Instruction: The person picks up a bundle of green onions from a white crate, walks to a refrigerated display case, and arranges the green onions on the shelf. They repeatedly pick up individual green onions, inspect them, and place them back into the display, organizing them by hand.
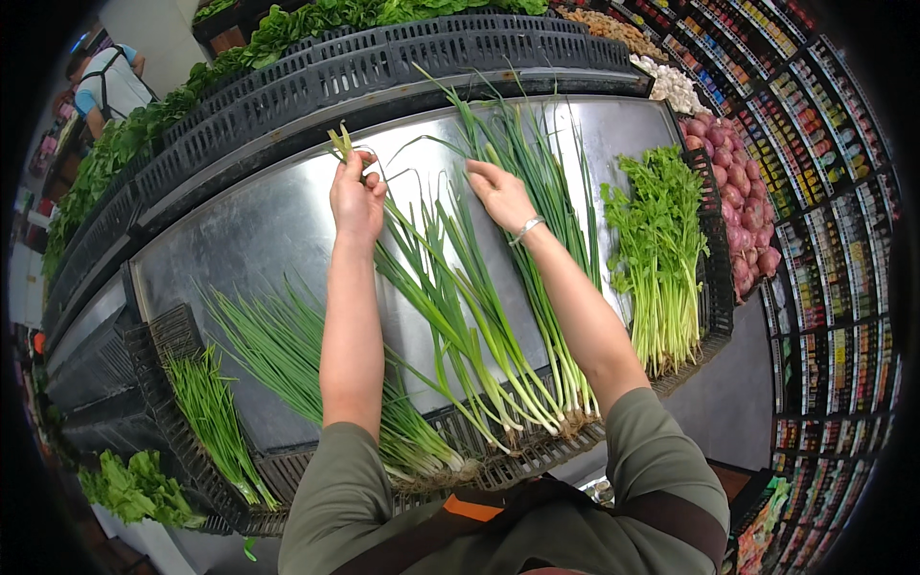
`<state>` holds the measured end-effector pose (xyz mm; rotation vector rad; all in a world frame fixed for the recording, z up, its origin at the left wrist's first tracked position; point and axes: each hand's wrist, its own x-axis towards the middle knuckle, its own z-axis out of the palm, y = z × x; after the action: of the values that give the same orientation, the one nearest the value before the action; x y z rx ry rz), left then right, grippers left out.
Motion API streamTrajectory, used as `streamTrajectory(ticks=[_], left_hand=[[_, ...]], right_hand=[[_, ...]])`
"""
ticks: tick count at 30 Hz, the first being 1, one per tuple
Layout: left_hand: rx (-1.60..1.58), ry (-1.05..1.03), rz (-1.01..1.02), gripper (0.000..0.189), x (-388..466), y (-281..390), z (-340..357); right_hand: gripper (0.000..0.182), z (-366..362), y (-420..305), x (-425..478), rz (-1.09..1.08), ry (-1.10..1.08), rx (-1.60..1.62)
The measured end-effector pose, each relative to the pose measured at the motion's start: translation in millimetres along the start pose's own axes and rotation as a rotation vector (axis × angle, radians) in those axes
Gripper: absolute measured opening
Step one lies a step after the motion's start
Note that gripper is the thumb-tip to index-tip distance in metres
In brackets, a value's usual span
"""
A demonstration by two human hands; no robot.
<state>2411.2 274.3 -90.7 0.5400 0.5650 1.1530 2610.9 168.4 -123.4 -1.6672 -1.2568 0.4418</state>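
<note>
My left hand pinches some yellowish leaf pieces above the metal display surface. To its right, my right hand, with a bracelet at the wrist, hovers over the green tops of the scallions; its fingers are partly curled and nothing shows in them. The scallions lie with white, rooted ends toward me. Beneath my left arm spreads a bunch of thinner green onions, partly hidden by the arm.
Celery lies at the right, beside red onions and garlic. Chives are at the left. Black plastic crate edging borders the back, with leafy greens behind it. A person stands at the far left.
</note>
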Motion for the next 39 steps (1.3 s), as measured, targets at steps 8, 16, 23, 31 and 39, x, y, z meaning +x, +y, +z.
streamTrajectory(ticks=[8, 16, 23, 31, 39], left_hand=[[0.472, 0.000, 0.073, 0.022, -5.5, -37.4, -11.0], [0.576, 0.008, -0.017, 0.021, -8.4, -60.9, -17.4], [0.589, 0.035, -0.056, 0.020, -8.3, -69.8, -23.1], [0.630, 0.047, -0.073, 0.020, -10.1, -76.9, -28.3], [0.833, -0.092, -0.094, 0.026, -23.4, -80.1, -15.1]], right_hand=[[0.011, 36.0, 6.2, -26.7, 0.054, 0.139, -0.381], [0.016, 45.2, -1.7, -27.3, 0.112, 0.028, -0.591], [0.018, 47.1, 1.9, -22.2, 0.217, -0.093, -0.442], [0.016, 49.6, 9.1, -20.2, 0.226, -0.107, -0.435], [0.016, 18.1, 19.1, -20.2, 0.540, -0.231, 0.462]])
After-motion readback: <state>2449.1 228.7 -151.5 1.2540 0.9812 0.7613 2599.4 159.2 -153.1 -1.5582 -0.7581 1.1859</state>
